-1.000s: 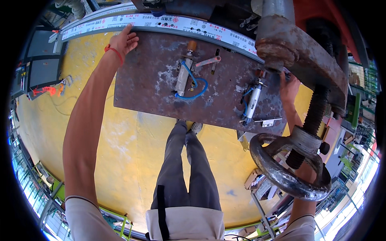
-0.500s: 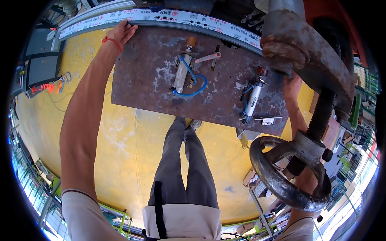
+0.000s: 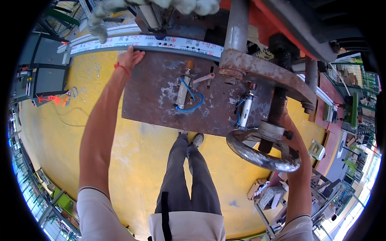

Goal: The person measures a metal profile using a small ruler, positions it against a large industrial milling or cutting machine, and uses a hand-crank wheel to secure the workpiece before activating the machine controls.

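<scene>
My left hand (image 3: 129, 59), a red cord at its wrist, touches the front edge of a long metal profile (image 3: 116, 43) covered in printed white film. Its fingers are stretched and apart. My right forearm (image 3: 297, 156) passes behind a metal handwheel (image 3: 263, 158), and the threaded screw (image 3: 277, 106) mostly hides my right hand (image 3: 286, 116). Its fingers do not show. On the brown metal table (image 3: 148, 96), between my arms, lie two pneumatic cylinders: one (image 3: 183, 94) with a looped blue tube (image 3: 199, 105), another (image 3: 245, 110) near the wheel.
A rusty cast arm (image 3: 265, 70) stands over the table's right side. A red lever (image 3: 204, 78) lies between the cylinders. Grey cabinets (image 3: 50, 82) stand at the left on the yellow floor (image 3: 120, 160). Pale lumpy material (image 3: 104, 18) hangs at the top.
The view has shifted, so the cast arm and handwheel appear farther left and higher, and the table lower. My left hand stays at the profile's edge. My right hand is now more hidden.
</scene>
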`<act>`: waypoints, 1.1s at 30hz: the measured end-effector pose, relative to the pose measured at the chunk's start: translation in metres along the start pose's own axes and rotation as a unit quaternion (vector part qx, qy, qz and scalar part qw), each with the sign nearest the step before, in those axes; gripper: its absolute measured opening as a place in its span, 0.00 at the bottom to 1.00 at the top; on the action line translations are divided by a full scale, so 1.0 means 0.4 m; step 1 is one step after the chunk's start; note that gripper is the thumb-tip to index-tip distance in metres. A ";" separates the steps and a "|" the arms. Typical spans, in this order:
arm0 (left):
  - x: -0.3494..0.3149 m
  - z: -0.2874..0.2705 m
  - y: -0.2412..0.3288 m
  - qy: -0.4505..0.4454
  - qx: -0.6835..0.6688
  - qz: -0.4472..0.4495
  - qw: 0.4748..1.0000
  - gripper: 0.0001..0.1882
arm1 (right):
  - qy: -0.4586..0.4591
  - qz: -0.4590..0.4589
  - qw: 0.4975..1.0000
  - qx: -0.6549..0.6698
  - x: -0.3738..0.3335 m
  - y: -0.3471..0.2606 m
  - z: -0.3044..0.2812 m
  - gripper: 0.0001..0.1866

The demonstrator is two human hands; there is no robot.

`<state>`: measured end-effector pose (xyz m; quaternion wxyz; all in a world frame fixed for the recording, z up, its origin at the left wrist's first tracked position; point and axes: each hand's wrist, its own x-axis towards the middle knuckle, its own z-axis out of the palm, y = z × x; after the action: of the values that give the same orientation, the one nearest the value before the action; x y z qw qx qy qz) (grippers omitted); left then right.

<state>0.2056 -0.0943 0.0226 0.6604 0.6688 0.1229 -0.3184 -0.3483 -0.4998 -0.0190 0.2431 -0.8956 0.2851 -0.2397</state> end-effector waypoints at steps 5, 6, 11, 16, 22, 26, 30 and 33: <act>-0.126 0.114 -0.133 -0.052 0.366 0.296 0.881 0.19 | -0.002 -0.004 0.961 -0.276 -0.027 0.205 -0.183 0.25; -0.168 0.059 -0.147 -0.045 0.442 0.383 0.810 0.19 | -0.002 -0.022 0.967 -0.255 -0.026 0.152 -0.125 0.25; -0.390 0.079 -0.114 -0.078 0.558 0.508 0.651 0.18 | -0.027 -0.031 0.982 -0.183 0.007 -0.032 -0.075 0.23; -0.385 0.186 -0.060 -0.165 0.590 0.503 0.610 0.29 | -0.103 0.025 0.967 -0.233 0.030 -0.162 -0.091 0.23; -0.332 0.370 -0.023 -0.171 0.742 0.317 0.566 0.37 | -0.129 0.031 0.958 -0.256 0.027 -0.131 -0.147 0.29; -0.260 0.279 -0.061 -0.175 0.747 0.357 0.533 0.42 | -0.163 0.003 0.942 -0.293 0.049 -0.230 -0.130 0.47; -0.288 0.319 -0.083 -0.229 0.679 0.417 0.559 0.51 | -0.074 0.033 0.983 -0.167 0.045 -0.148 -0.247 0.30; -0.149 0.229 -0.084 -0.193 0.672 0.422 0.577 0.47 | 0.101 0.187 0.977 -0.008 0.108 -0.206 -0.295 0.12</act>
<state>0.1159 -0.1639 0.0374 0.0898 0.8203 -0.5526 -0.1168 -0.3517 -0.5028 0.1310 0.2465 -0.7992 0.4729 -0.2773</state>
